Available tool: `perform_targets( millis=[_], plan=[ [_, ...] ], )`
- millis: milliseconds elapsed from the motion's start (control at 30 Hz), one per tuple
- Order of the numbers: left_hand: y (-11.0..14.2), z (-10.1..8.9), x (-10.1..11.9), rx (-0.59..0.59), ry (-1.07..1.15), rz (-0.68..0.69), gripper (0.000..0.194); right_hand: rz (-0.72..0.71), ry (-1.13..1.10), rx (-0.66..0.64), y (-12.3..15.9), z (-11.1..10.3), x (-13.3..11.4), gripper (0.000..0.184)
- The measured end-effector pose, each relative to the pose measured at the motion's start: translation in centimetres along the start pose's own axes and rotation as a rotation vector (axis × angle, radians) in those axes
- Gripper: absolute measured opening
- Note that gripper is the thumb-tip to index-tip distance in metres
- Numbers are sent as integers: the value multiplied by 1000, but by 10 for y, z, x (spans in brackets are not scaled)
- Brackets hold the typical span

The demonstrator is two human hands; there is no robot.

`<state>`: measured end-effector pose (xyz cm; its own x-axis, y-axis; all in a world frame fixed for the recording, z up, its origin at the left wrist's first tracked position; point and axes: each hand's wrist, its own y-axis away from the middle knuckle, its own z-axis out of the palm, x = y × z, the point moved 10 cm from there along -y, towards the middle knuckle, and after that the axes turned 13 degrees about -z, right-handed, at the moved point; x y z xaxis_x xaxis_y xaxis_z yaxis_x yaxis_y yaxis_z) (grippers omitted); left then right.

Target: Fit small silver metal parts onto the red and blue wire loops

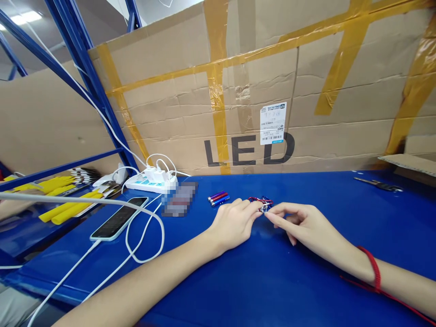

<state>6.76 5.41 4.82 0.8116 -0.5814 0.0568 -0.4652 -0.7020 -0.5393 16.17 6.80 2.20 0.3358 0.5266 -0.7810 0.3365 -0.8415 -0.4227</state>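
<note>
Head camera, angled down over the counter [323, 295], shows both my hands meeting at a small metal piece [263, 209], beside a red and blue bundle [266, 200]. The piece sits just above the blue surface, well to the right of my phone [119, 219]. My left hand [235, 223] lies low, knuckles up, thumb and forefinger closed on the piece's left side with almost no gap; I can't make out what the remaining fingers do underneath. My right hand [304, 225] pinches at its right side with thumb and forefinger tips together, the other fingers loosely curled and holding nothing that I can see.

I judge the piece very light and stiff, its shiny finish rather slippery, so the pads of the fingertips suit it better than a full grip. The bundle looks thin and easily snagged; whether it is wire or cord I can't tell. The best hold seems to be right at the metal, one pinch each side, without tugging the strands.

Near my left knuckles lie small metallic tubes [218, 198], red and blue, probably hard, prone to roll, and best taken around the middle.
</note>
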Motion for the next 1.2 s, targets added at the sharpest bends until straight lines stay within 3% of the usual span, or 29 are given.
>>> perform_targets(
  millis=[200,667,1200],
  plan=[
    [0,1,-3,-4,29,-19,23,-61,64,94,0,-11,-1,44],
    [1,2,1,-70,15,3,23,-127,153,167,0,-20,-6,40],
    [3,3,3,-106,98,49,20,-440,306,161,1,-18,-37,27]
  ],
)
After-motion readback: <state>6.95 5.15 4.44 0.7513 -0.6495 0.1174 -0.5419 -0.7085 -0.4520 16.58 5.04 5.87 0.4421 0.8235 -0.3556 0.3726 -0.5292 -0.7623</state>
